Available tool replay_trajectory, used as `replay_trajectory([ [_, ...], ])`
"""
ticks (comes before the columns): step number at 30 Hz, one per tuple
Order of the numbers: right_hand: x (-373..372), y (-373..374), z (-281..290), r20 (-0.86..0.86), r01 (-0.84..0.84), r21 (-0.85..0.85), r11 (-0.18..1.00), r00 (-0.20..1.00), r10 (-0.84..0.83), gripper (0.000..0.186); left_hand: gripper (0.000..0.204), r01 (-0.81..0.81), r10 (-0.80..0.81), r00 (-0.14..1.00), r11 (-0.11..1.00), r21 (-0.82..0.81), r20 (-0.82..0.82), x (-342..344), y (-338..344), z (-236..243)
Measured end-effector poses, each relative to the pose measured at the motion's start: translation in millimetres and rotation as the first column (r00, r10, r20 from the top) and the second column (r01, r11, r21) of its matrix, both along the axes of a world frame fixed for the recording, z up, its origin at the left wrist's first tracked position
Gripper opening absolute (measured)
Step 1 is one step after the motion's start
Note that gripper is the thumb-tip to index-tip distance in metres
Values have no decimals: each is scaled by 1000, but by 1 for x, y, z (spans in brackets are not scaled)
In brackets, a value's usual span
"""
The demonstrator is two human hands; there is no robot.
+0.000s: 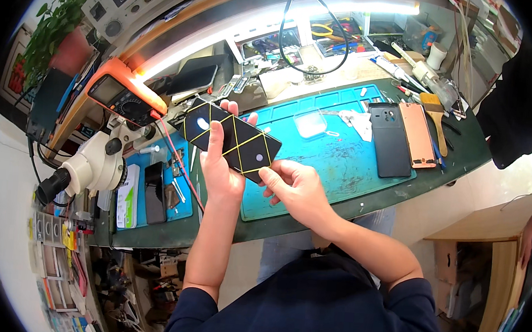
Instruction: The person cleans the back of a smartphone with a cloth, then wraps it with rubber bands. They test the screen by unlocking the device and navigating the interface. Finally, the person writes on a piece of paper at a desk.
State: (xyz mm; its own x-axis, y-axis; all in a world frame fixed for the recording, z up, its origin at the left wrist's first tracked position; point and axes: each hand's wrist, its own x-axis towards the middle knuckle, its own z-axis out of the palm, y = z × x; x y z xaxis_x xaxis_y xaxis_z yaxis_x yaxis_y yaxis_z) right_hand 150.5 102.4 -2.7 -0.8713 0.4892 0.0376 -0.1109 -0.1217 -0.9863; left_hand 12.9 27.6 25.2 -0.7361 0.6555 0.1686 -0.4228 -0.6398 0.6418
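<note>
Yellow-lined phone (241,136) was held aloft over the left edge of the blue mat (279,195), clasped in the left hand (224,174) and pinched at its near end by the right hand (298,190), while a clear box (310,126) was set toward the mat's far edge and a black handset (390,147) was laid over its right edge.

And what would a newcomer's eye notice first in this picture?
Probably the dark phone with crossing yellow lines, held by the left grip, with the right grip at its lower corner. Next come the blue mat in the middle and the orange meter at left, pictured above the white microscope.
</note>
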Motion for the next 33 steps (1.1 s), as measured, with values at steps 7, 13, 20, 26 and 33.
replay_trajectory([
  [7, 17, 9, -3, 160, -130, -40, 991, 978, 135, 33, 59, -51, 40, 988, 996, -67, -152, 7, 5, 3],
  [13, 43, 24, 11, 66, -159, -132, 978, 984, 168, 33, 78, 482, -488, 828, 871, 94, 278, 2, -11, -11],
  [20, 41, 14, 5, 13, -107, -132, 985, 994, 110, 26, 73, 563, -585, 761, 810, 163, 281, 7, -9, -15],
  [26, 34, 9, -4, 5, -121, -110, 987, 992, 123, 28, 80, 541, -574, 753, 818, 194, 321, 6, -9, -24],
  [33, 29, 18, 9, -87, 46, 200, 979, 996, -29, 38, 89, 324, -286, 924, 938, -122, 252, 17, -5, -18],
])
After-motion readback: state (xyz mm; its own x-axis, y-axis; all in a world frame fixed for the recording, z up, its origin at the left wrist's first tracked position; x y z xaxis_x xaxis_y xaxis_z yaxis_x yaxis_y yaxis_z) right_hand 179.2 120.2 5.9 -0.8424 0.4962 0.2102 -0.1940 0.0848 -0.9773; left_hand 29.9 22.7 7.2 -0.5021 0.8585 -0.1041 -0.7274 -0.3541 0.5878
